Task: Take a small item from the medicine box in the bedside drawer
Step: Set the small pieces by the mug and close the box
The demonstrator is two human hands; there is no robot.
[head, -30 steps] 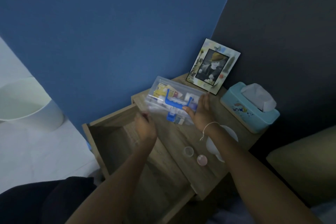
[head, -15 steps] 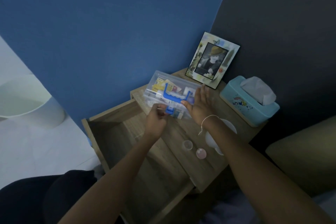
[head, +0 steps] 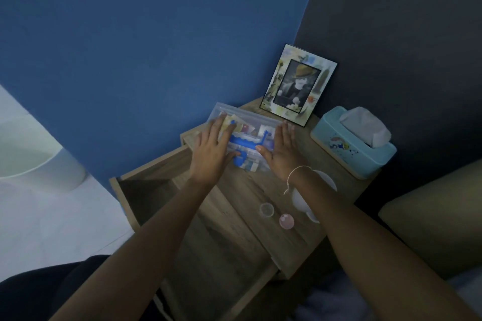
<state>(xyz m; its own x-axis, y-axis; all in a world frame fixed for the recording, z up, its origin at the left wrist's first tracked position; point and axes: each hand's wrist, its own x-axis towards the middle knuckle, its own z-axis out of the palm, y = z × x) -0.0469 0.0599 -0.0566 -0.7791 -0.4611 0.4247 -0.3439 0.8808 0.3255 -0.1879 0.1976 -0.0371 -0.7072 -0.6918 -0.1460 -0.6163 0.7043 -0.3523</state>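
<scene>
Currently counting, in the middle of the frame: one medicine box [head: 250, 135], one open drawer [head: 167, 216], one bedside table [head: 260, 190]. To the upper right: one picture frame [head: 298, 85] and one teal tissue box [head: 352, 148]. On the tabletop toward the lower centre: two small round caps, one clear cap [head: 266, 209] and one pink cap [head: 286, 221], lying just beside each other, plus one white rounded object [head: 302, 198] partly hidden under my right wrist. One pale bin [head: 34, 154] is sitting at the left edge on the floor.

I am reaching both arms up from the bottom of the frame. My left hand [head: 212, 150] is lying palm-down over the left end of the box lid, fingers spread and extended, thumb pointing toward the blue latch [head: 238, 160] at the near edge. My right hand [head: 280, 150] is pressing flat against the right end of the box, fingers straight and together, thumb resting on the lid near the blue handle [head: 245, 142]. Neither hand is curling around anything; both are open and bracing the box between them. One thin white string is looping around my right wrist.

The box is sitting on the tabletop, not in the drawer, with its clear lid down. Through the lid, several small packets are showing in yellow, red and white; exact count cannot be told. The drawer interior is showing bare wood.
</scene>
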